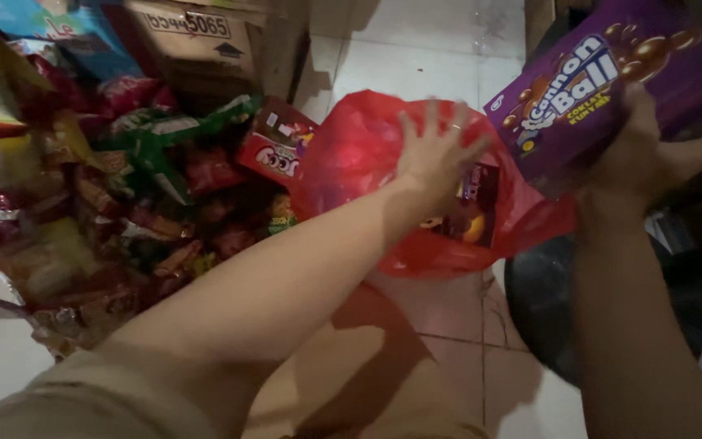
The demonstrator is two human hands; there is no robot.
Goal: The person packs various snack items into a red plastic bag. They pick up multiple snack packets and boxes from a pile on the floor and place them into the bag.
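Open room: bare white floor tiles [416, 49] lie beyond the red plastic bag [367, 154] and below it, towards the near edge.
Left hand [436, 154]: arm stretched forward, palm down on the bag's top, fingers spread wide.
Right hand [639, 154]: raised, gripping the underside of a purple box [603, 81]; fingers mostly hidden, so their state cannot be told.
Purple box: tilted, just above the bag's right side.
Bag: open, packets visible inside.
Obstacles: heap of snack packets [123, 187] at left, a red carton [274, 146] touching the bag, a cardboard box [205, 41] behind, a dark round object [542, 301] at right.
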